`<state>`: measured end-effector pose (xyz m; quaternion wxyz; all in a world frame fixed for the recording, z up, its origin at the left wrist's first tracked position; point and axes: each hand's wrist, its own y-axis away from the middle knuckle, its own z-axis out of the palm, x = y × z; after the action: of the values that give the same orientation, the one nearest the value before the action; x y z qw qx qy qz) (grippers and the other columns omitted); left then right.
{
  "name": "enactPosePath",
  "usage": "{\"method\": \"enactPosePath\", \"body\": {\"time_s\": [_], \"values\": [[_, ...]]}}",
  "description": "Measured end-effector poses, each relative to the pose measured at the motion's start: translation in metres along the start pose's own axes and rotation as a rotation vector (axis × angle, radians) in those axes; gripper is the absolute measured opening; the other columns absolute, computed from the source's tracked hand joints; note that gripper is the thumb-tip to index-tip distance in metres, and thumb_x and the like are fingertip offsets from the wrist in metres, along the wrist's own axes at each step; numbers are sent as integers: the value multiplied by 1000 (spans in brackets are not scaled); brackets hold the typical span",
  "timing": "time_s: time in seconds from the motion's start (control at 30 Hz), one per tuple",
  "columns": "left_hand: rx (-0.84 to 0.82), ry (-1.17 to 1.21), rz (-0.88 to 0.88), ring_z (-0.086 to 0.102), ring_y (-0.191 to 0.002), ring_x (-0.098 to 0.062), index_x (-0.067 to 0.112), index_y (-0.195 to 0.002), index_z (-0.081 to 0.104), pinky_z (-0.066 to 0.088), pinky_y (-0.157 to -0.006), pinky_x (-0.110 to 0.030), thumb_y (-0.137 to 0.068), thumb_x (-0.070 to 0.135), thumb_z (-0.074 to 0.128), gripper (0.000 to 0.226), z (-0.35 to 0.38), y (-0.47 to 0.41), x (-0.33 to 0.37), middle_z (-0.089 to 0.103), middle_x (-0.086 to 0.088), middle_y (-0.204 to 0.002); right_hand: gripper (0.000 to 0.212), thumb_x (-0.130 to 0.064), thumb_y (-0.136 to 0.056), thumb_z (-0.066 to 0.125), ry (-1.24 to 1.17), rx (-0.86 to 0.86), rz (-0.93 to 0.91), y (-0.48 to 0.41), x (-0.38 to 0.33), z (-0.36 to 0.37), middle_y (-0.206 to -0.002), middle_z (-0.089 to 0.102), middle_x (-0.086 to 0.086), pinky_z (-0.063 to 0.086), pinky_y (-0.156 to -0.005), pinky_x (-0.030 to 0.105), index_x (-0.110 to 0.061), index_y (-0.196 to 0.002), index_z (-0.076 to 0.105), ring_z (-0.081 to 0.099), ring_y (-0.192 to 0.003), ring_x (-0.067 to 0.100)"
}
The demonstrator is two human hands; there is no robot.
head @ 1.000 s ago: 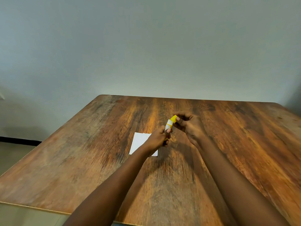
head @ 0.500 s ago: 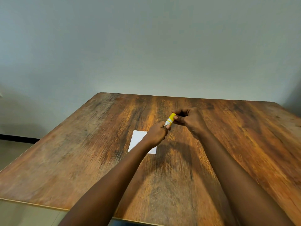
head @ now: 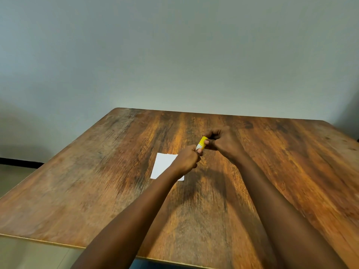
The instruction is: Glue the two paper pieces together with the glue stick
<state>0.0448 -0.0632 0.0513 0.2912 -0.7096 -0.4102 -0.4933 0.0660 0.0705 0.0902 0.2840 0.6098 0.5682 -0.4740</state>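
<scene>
Where the arms come in: over the near edge of the table (head: pixel 77 191), this side of the paper (head: pixel 163 164), both forearms bare and reaching forward.
Surface: streaked brown wood grain. Wide stretches of it lie left and right of the paper.
Paper: white sheet lying flat, right part hidden under the left wrist. One sheet distinguishable, can't tell if a second lies with it.
Left hand (head: pixel 186 160): over the paper's far right corner, fingers curled round the white lower body of the glue stick (head: pixel 202 143).
Glue stick: held off the table, beyond and right of the paper, tilted, yellow end up.
Right hand (head: pixel 223 142): right of the paper, fingertips pinching the yellow end.
Edges: left edge runs diagonally, well left of the paper. Far edge well beyond it.
Room: plain grey wall (head: pixel 174 55) beyond the far edge. Floor (head: pixel 11 175) and black baseboard (head: pixel 19 163) far left of the paper.
</scene>
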Motion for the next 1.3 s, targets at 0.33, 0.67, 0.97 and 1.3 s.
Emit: {"method": "enactPosePath", "body": {"time_s": [0.33, 0.67, 0.97, 1.3], "values": [[-120, 107, -25, 45, -61, -11, 7, -104, 47, 37, -56, -20, -102, 30, 32, 27, 2, -7, 5, 49, -2, -78, 28, 5, -76, 70, -13, 12, -37, 1, 8, -10, -97, 66, 15, 57, -62, 19, -2, -102, 62, 68, -88, 25], [-22, -748, -231, 28, -141, -35, 8, -145, 30, 27, -112, -41, -96, 42, 44, 62, -23, -6, -43, 30, -18, -153, 32, 2, -74, 73, 297, 180, 15, 11, 52, -24, -108, 67, 16, 50, -76, 30, -2, -105, 67, 64, -95, 28], [-67, -789, -422, -12, -145, -43, 20, -151, -4, -5, -113, -62, -88, 65, 37, 88, -7, -4, -68, -15, -11, -160, 41, 1, -75, 72, 435, 218, 56, 7, 70, -20, -118, 66, 16, 47, -74, 24, -5, -114, 65, 64, -99, 28], [-63, -747, -429, -18, -144, -42, 20, -150, -12, -8, -111, -64, -91, 63, 30, 84, 1, -17, -68, -21, -13, -158, 44, -1, -72, 75, 478, 224, 40, 1, 73, -13, -117, 67, 15, 47, -76, 25, -5, -115, 65, 64, -100, 27]]}}
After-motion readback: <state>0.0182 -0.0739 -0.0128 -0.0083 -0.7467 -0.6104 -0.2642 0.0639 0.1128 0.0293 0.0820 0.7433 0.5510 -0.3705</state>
